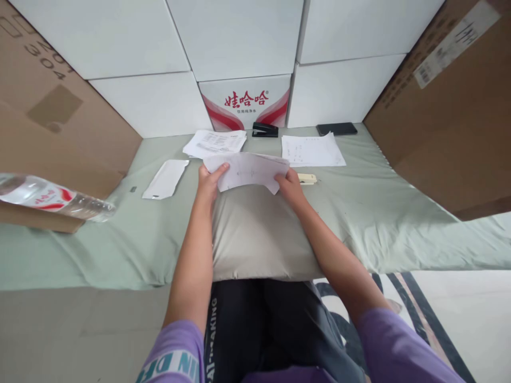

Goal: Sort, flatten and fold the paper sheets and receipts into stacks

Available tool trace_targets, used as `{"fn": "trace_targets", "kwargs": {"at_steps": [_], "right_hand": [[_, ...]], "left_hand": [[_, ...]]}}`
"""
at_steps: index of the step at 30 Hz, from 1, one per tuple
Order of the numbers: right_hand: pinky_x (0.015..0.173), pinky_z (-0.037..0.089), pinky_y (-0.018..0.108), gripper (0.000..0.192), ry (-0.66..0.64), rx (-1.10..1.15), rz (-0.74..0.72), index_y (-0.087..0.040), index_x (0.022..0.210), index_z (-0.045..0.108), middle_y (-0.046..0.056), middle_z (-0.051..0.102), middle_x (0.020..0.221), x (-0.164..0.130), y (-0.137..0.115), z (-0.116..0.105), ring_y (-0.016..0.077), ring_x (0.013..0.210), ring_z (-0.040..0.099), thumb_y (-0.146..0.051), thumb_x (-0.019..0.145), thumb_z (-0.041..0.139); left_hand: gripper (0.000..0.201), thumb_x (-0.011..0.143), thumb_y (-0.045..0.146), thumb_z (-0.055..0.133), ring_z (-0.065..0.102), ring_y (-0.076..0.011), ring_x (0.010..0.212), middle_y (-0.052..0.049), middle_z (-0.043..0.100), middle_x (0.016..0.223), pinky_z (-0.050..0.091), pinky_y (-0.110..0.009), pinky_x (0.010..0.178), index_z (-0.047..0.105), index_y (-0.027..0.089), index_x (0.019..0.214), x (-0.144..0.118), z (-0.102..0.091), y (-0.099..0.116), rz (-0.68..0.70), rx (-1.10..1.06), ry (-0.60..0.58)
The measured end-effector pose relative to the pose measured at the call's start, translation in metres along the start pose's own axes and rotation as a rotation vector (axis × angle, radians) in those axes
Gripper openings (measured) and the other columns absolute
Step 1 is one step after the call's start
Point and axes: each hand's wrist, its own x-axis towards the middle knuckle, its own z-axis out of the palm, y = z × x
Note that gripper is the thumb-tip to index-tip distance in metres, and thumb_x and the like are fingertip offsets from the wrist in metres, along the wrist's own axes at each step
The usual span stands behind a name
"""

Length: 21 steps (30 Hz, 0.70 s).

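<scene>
My left hand (210,182) and my right hand (290,185) hold a small stack of white paper sheets (247,170) between them, one hand at each end, with the left thumb on top. The sheets sit just above a grey pillow (255,239) that lies on a pale green sheet (139,234). A cream-coloured small stapler (307,178) lies right beside my right hand. Behind the held sheets are a pile of printed papers (215,142) and a single printed page (311,150).
A black stapler (265,130) and a dark phone (336,128) lie at the back by white cartons (239,37). A white envelope (166,178) lies at left. A plastic water bottle (51,198) rests on a brown cardboard box (51,122); another brown box (451,106) stands at right.
</scene>
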Motion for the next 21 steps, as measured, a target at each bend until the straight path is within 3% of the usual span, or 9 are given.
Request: {"fn": "trace_targets", "kwargs": {"at_steps": [7,12,17,19,21], "right_hand": [[0.084,0.048,0.043,0.02,-0.021,-0.059,0.056,-0.021,0.08,0.059,0.003,0.061,0.08,0.001,0.002,0.001,0.0234,0.083,0.054,-0.03,0.067,0.048],[0.087,0.05,0.043,0.022,-0.031,-0.039,0.0,-0.021,0.086,0.06,0.003,0.064,0.087,0.002,0.003,-0.001,0.0237,0.09,0.057,-0.031,0.07,0.049],[0.067,0.052,0.035,0.025,-0.141,0.036,0.21,-0.021,0.095,0.061,0.006,0.067,0.094,-0.002,-0.001,0.005,0.021,0.078,0.066,-0.034,0.074,0.061],[0.062,0.052,0.032,0.031,-0.103,0.17,0.229,-0.021,0.102,0.059,0.007,0.067,0.095,-0.003,-0.005,0.007,0.0188,0.073,0.067,-0.039,0.078,0.064],[0.06,0.051,0.031,0.035,-0.042,0.247,0.208,-0.021,0.103,0.055,0.004,0.065,0.084,-0.003,-0.007,0.006,0.0168,0.066,0.065,-0.045,0.08,0.065]], "left_hand": [[0.065,0.055,0.05,0.094,0.072,-0.0315,0.106,-0.012,0.077,0.104,0.06,-0.043,0.095,0.072,0.018,0.107,0.0,-0.002,-0.015,-0.087,0.055,-0.118],[0.063,0.057,0.056,0.09,0.07,-0.0327,0.112,-0.012,0.076,0.107,0.056,-0.047,0.102,0.073,0.018,0.104,0.005,-0.001,-0.023,-0.026,0.06,0.009],[0.064,0.052,0.053,0.094,0.069,-0.0336,0.116,-0.013,0.076,0.112,0.053,-0.049,0.106,0.073,0.02,0.103,0.007,0.004,-0.023,-0.067,-0.024,0.068],[0.067,0.054,0.053,0.093,0.068,-0.0346,0.119,-0.014,0.075,0.116,0.053,-0.049,0.106,0.072,0.021,0.108,0.005,0.004,-0.017,-0.115,-0.068,0.02],[0.069,0.06,0.06,0.088,0.066,-0.0356,0.121,-0.015,0.075,0.118,0.053,-0.05,0.104,0.071,0.021,0.115,0.001,-0.002,-0.005,-0.173,-0.117,-0.074]]}}
